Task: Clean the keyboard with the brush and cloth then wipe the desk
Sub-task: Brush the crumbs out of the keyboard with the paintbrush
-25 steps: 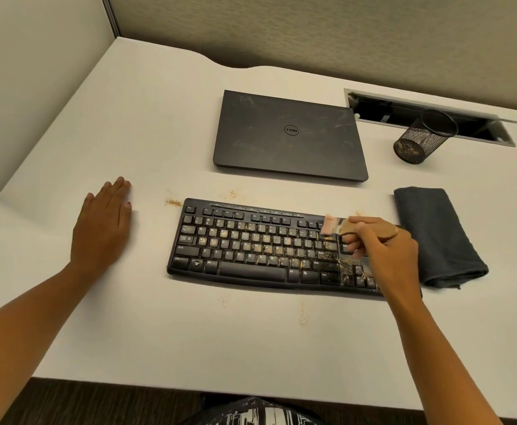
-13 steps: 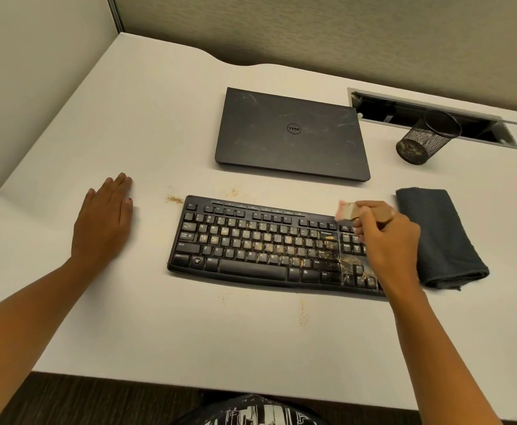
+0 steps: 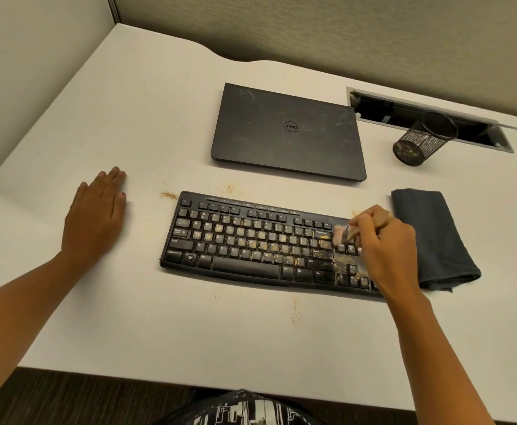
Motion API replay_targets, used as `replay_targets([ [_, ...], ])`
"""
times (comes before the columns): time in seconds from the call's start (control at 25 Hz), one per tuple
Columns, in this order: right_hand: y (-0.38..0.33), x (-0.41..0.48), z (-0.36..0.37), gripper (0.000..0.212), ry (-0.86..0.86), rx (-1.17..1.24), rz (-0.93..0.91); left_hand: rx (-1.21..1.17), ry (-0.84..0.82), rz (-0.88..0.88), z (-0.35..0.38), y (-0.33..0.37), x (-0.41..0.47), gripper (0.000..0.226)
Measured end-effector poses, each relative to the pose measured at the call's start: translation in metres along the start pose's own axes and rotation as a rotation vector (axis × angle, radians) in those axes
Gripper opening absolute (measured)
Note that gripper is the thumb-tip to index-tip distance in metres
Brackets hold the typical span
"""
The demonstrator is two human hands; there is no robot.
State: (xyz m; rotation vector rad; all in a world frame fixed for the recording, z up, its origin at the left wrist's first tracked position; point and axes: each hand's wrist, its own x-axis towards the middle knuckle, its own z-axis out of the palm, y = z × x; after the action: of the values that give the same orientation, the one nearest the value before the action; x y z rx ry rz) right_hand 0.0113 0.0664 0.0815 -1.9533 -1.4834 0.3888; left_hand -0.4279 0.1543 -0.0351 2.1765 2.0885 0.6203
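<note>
Most of the keyboard (image 3: 251, 242) is crumb-strewn (desk (image 3: 128, 118) too), so brushing looks barely begun. Right hand (image 3: 385, 243) grips the brush (image 3: 341, 235), bristles on the right-side keys; left hand (image 3: 94, 216) lies flat on the desk, holding nothing. Cloth (image 3: 431, 234) sits folded beside the keyboard, unused.

Both forearms (image 3: 21, 302) bare. Thumbnail (image 3: 123, 194) of left hand (image 3: 93, 216) painted dark. Lower edge: black garment with white printed pattern (image 3: 245, 409).
</note>
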Motion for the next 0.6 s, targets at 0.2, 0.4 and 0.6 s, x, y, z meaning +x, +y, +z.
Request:
replay_targets([
  [0.2, -0.01, 0.001, 0.006, 0.034, -0.024, 0.035, -0.012, -0.007, -0.009, -0.01, -0.002, 0.002, 0.0, 0.05],
  [0.4, -0.025, 0.004, 0.027, 0.034, -0.054, 0.103, -0.052, -0.018, -0.033, -0.029, -0.002, 0.002, -0.001, 0.056],
  [0.6, -0.003, 0.005, 0.019, 0.03, 0.134, 0.193, 0.029, -0.024, -0.034, -0.037, -0.003, 0.003, -0.001, 0.057],
])
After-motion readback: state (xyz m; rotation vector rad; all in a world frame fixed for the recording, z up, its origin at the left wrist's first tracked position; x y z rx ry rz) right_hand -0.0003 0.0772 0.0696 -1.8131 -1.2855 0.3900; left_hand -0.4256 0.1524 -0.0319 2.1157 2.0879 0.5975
